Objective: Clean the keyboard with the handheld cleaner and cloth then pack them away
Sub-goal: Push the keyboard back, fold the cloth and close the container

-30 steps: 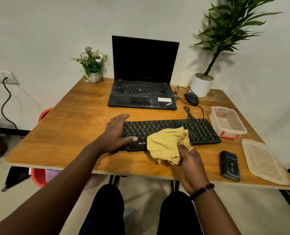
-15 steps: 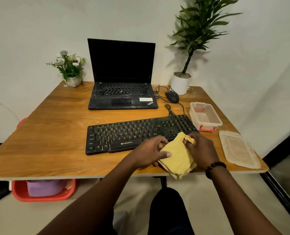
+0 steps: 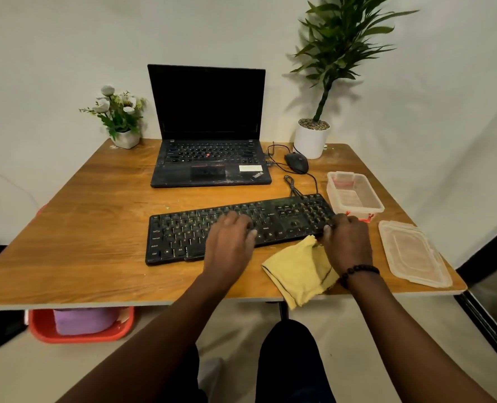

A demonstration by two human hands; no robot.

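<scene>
The black keyboard [image 3: 183,237] lies across the middle of the wooden table [image 3: 96,216]. My left hand [image 3: 229,242] rests palm down on its middle keys, with the fingers loosely bent and holding nothing. The yellow cloth [image 3: 296,271] lies crumpled on the table in front of the keyboard's right end and hangs slightly over the front edge. My right hand [image 3: 346,242] lies over the cloth's upper right corner, its fingertips at the keyboard's right front corner. Its fingers bend downward, and what is under the palm is hidden. The handheld cleaner is not visible.
A clear plastic box [image 3: 354,193] with red clips stands right of the keyboard, with its lid [image 3: 412,251] nearer the table's front right corner. At the back are an open laptop [image 3: 209,158], a mouse [image 3: 296,162], a potted plant [image 3: 311,138] and a small flower pot [image 3: 125,135]. A red basket [image 3: 78,324] sits under the table.
My left hand left the cloth and moved onto the keyboard's keys. The cloth dropped from between both hands to the table. My right hand shifted up toward the keyboard's right end.
</scene>
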